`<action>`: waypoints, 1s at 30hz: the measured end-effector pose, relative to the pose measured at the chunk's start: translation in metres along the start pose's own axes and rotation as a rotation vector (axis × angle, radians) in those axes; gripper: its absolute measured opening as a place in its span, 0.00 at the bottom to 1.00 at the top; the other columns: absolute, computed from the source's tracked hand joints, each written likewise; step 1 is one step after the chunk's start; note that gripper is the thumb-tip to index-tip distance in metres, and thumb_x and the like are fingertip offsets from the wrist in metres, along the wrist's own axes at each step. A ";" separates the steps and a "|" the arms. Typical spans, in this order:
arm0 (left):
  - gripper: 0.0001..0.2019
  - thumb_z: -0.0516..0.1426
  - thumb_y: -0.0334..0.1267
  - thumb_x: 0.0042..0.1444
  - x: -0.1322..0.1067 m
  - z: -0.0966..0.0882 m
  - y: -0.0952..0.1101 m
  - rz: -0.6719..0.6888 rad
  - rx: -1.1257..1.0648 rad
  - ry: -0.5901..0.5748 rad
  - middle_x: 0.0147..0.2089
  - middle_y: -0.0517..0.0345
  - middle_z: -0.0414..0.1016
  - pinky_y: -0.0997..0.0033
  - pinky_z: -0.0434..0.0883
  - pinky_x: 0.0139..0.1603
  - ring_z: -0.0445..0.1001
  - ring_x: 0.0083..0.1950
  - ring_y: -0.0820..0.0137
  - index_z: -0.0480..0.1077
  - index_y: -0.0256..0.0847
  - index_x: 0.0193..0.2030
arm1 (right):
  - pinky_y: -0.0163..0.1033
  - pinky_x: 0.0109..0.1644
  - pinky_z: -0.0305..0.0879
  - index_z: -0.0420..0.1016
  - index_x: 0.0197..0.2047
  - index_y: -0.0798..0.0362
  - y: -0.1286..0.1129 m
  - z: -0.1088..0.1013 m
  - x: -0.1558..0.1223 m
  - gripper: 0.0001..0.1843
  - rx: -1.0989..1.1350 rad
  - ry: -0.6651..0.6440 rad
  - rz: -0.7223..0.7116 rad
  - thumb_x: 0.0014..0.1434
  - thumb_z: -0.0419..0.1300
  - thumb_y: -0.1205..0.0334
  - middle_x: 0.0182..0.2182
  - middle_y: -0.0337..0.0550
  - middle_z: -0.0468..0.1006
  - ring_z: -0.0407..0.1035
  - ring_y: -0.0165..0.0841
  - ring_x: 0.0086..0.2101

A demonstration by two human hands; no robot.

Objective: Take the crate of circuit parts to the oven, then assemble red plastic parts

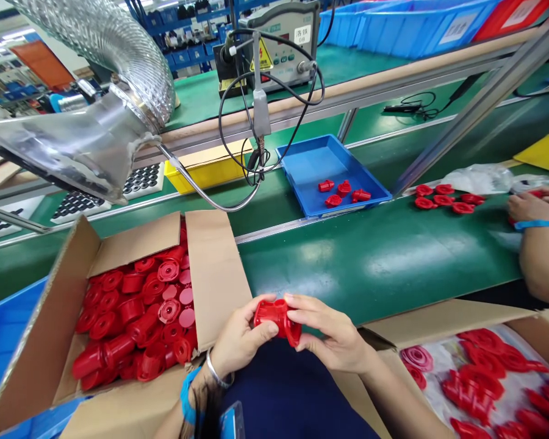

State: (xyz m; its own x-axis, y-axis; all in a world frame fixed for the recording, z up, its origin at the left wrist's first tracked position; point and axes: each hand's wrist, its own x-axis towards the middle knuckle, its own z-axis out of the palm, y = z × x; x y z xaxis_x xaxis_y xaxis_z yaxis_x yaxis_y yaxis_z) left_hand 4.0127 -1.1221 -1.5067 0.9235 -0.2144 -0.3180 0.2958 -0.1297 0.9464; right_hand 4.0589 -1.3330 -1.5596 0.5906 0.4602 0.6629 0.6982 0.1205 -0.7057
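Observation:
Both my hands hold a red plastic part (274, 314) over my lap, at the front edge of the green work surface. My left hand (243, 335) grips its left side, thumb across the front. On its right, the fingers and thumb of my right hand (332, 334) pinch a flange-like end of red plastic; whether that end is a separate piece I cannot tell. To my left is an open cardboard box (217, 274) full of red cylindrical parts (135, 308). Another box (443, 317) at lower right holds red flat and ribbed parts (482, 360).
A blue tray (318, 161) holds several small red pieces. Several red parts (443, 198) lie farther right, near a co-worker's hands (535, 207). A fume duct (96, 134) hangs at left, by a cabled metal stand (261, 113). A soldering station (283, 46) sits on the shelf.

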 end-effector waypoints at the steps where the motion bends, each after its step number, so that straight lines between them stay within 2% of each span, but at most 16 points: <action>1: 0.26 0.59 0.51 0.57 0.001 -0.001 0.001 -0.021 -0.001 -0.026 0.42 0.52 0.73 0.72 0.72 0.37 0.71 0.38 0.70 0.66 0.36 0.56 | 0.47 0.59 0.68 0.63 0.62 0.49 -0.001 -0.001 0.002 0.30 -0.002 -0.015 -0.014 0.58 0.61 0.71 0.57 0.51 0.70 0.64 0.39 0.58; 3: 0.25 0.56 0.55 0.57 0.004 -0.002 0.000 -0.071 -0.015 -0.081 0.35 0.53 0.72 0.74 0.71 0.29 0.70 0.31 0.72 0.67 0.32 0.49 | 0.47 0.59 0.68 0.63 0.63 0.50 -0.001 -0.001 0.005 0.30 -0.009 -0.041 -0.046 0.58 0.60 0.72 0.57 0.53 0.70 0.63 0.39 0.58; 6: 0.28 0.54 0.60 0.56 0.008 -0.002 -0.002 -0.146 -0.053 -0.120 0.27 0.55 0.69 0.75 0.70 0.23 0.69 0.27 0.72 0.67 0.31 0.41 | 0.48 0.59 0.68 0.62 0.64 0.51 -0.001 -0.002 0.009 0.30 -0.032 -0.054 -0.074 0.59 0.59 0.72 0.58 0.54 0.70 0.63 0.39 0.58; 11: 0.27 0.56 0.59 0.55 0.011 0.004 -0.004 -0.137 -0.130 -0.063 0.31 0.54 0.71 0.76 0.70 0.23 0.71 0.27 0.73 0.65 0.33 0.44 | 0.51 0.57 0.69 0.63 0.63 0.47 0.002 -0.003 0.007 0.31 0.007 -0.028 -0.008 0.57 0.62 0.68 0.57 0.52 0.71 0.65 0.42 0.57; 13: 0.27 0.57 0.59 0.54 0.010 0.007 -0.003 -0.093 -0.174 -0.042 0.33 0.54 0.72 0.76 0.71 0.25 0.72 0.28 0.73 0.64 0.35 0.47 | 0.53 0.57 0.69 0.66 0.62 0.45 0.003 -0.002 0.003 0.29 0.092 0.043 0.050 0.57 0.63 0.64 0.57 0.52 0.71 0.67 0.44 0.55; 16: 0.27 0.59 0.57 0.54 0.007 0.005 0.000 -0.038 -0.233 -0.031 0.35 0.54 0.72 0.74 0.73 0.30 0.73 0.30 0.73 0.63 0.37 0.50 | 0.55 0.55 0.70 0.68 0.59 0.46 0.004 0.005 -0.001 0.26 0.315 0.248 0.170 0.58 0.63 0.59 0.56 0.55 0.70 0.67 0.48 0.55; 18: 0.25 0.60 0.55 0.53 0.004 0.003 0.002 -0.035 -0.292 -0.051 0.38 0.54 0.72 0.73 0.73 0.33 0.74 0.32 0.72 0.64 0.39 0.50 | 0.56 0.54 0.70 0.68 0.58 0.48 0.005 0.012 -0.004 0.25 0.453 0.378 0.236 0.57 0.63 0.56 0.56 0.57 0.70 0.67 0.49 0.55; 20: 0.26 0.62 0.54 0.51 0.002 0.002 0.001 -0.027 -0.387 -0.101 0.41 0.52 0.72 0.73 0.74 0.33 0.75 0.36 0.69 0.65 0.40 0.49 | 0.57 0.56 0.68 0.67 0.58 0.50 0.008 0.018 -0.007 0.27 0.531 0.425 0.290 0.56 0.64 0.53 0.56 0.58 0.69 0.66 0.49 0.55; 24: 0.29 0.62 0.55 0.51 0.002 0.004 -0.011 0.021 -0.629 -0.253 0.40 0.49 0.75 0.77 0.72 0.31 0.77 0.34 0.69 0.66 0.41 0.55 | 0.55 0.60 0.63 0.65 0.59 0.50 0.017 0.024 -0.009 0.31 0.516 0.299 0.384 0.55 0.64 0.52 0.55 0.56 0.70 0.66 0.46 0.55; 27: 0.30 0.62 0.53 0.52 0.006 0.005 -0.027 0.030 -0.746 -0.335 0.38 0.46 0.78 0.79 0.71 0.32 0.77 0.33 0.70 0.65 0.43 0.58 | 0.49 0.52 0.68 0.68 0.57 0.51 0.020 0.025 -0.006 0.31 0.445 0.176 0.389 0.52 0.65 0.50 0.50 0.53 0.74 0.70 0.42 0.48; 30: 0.30 0.63 0.55 0.49 0.012 0.001 -0.035 0.027 -0.793 -0.315 0.38 0.46 0.78 0.81 0.70 0.28 0.76 0.31 0.71 0.67 0.43 0.56 | 0.43 0.44 0.69 0.70 0.54 0.52 0.023 0.022 0.004 0.33 0.442 0.113 0.380 0.49 0.66 0.45 0.45 0.51 0.77 0.72 0.38 0.40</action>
State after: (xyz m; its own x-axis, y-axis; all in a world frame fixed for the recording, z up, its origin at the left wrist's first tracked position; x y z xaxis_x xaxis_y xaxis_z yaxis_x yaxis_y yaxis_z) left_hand 4.0127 -1.1209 -1.5440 0.8566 -0.4818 -0.1843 0.4662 0.5700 0.6765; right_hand 4.0684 -1.3089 -1.5791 0.8228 0.4489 0.3485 0.2085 0.3321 -0.9199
